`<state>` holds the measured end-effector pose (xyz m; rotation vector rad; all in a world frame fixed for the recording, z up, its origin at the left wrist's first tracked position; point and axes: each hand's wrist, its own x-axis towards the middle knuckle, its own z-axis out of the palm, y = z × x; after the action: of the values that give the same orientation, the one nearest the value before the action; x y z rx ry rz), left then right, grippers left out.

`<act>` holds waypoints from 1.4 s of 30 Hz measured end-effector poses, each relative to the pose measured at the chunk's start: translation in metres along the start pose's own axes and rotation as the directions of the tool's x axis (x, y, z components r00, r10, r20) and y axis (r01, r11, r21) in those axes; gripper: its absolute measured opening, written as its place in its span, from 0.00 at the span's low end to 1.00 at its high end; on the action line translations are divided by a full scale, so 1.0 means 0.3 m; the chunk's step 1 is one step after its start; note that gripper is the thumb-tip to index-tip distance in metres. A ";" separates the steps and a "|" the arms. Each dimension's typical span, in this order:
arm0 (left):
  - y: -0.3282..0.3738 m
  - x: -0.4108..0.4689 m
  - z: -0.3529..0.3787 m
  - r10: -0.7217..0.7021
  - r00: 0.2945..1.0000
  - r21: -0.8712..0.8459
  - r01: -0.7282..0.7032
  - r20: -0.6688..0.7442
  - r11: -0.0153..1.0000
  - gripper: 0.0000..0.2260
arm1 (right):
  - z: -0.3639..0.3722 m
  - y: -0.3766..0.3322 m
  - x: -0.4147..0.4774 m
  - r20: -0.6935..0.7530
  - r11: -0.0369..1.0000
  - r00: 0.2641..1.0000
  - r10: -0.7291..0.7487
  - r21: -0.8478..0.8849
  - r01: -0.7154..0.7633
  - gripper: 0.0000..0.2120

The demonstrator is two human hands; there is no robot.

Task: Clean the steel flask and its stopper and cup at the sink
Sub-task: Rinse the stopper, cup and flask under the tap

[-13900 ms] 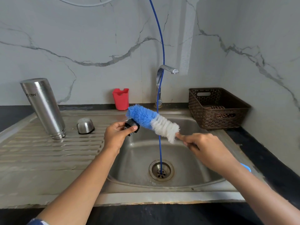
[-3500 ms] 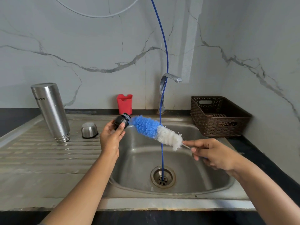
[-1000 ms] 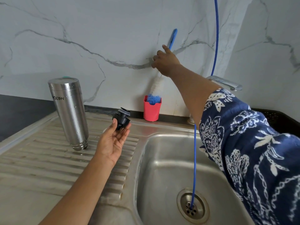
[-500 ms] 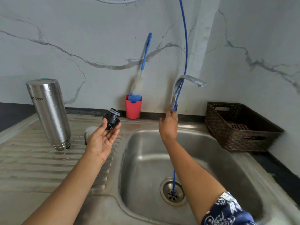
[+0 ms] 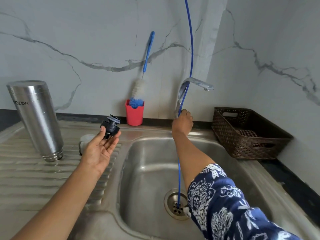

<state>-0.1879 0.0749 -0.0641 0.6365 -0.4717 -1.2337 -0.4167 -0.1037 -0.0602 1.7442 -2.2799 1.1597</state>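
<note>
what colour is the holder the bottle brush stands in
Red holder, clearest in the head view.

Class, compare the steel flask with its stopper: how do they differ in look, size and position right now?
The steel flask is tall and shiny silver; the stopper is small and black. The flask stands threaded end down on the drainboard, untouched; the stopper is held above it by the left hand. Both are left of the basin, away from the tap.
</note>
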 end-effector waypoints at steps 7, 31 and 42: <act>-0.004 0.009 -0.002 -0.004 1.000 0.000 0.004 -0.019 1.000 0.11 | 0.058 0.010 -0.031 -0.223 0.980 0.961 -0.165 -0.142 0.136 0.13; -0.058 -0.111 0.129 -0.265 0.963 0.234 0.246 0.055 0.941 0.09 | -0.356 0.030 -0.332 0.628 0.733 0.568 -0.532 0.677 -0.063 0.30; -0.248 -0.157 0.305 -0.494 0.865 0.505 0.386 0.093 0.772 0.15 | -0.430 0.211 -0.291 0.603 0.664 0.599 -0.526 0.732 -0.153 0.27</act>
<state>-0.3129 0.0880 -0.0464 1.0784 -0.8623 -1.6713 -0.4886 0.0471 -0.0405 3.3382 -1.8300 1.6212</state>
